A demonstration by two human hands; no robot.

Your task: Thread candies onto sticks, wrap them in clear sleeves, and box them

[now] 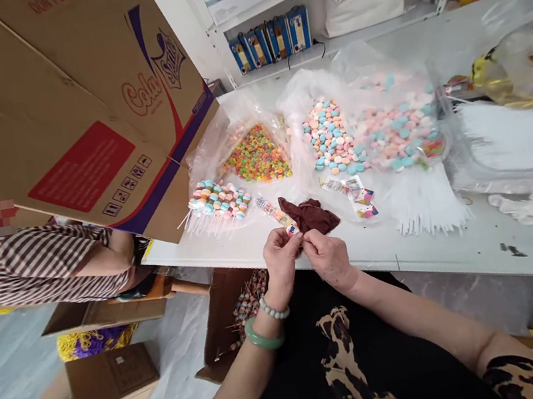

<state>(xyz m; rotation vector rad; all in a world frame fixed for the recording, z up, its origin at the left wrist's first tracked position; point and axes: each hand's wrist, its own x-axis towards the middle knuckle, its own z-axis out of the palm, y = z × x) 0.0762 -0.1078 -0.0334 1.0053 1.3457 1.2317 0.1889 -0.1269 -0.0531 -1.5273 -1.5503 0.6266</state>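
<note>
My left hand (pixel 283 257), wearing a green bangle (pixel 264 335) and a pale bead bracelet (pixel 274 309), is closed in a pinch at the table's front edge. Right beside it, my right hand (pixel 329 258) is closed too, fingertips nearly meeting the left ones. What sits between the fingers is too small to make out. Just beyond lies a narrow clear packet (pixel 273 213) of small coloured pieces, its printed end close to my left fingertips. A crumpled dark brown cloth (pixel 310 214) lies behind my hands. Printed wrappers (pixel 361 198) lie further right.
Beyond are ring-shaped candies (pixel 260 157), pastel round candies (pixel 330 139) in clear bags, candies on white sticks (pixel 221 200), and white sticks (pixel 427 208). A big cardboard box (pixel 77 88) rises at left, near a person in stripes (pixel 44 262). An open carton (pixel 224 314) stands below.
</note>
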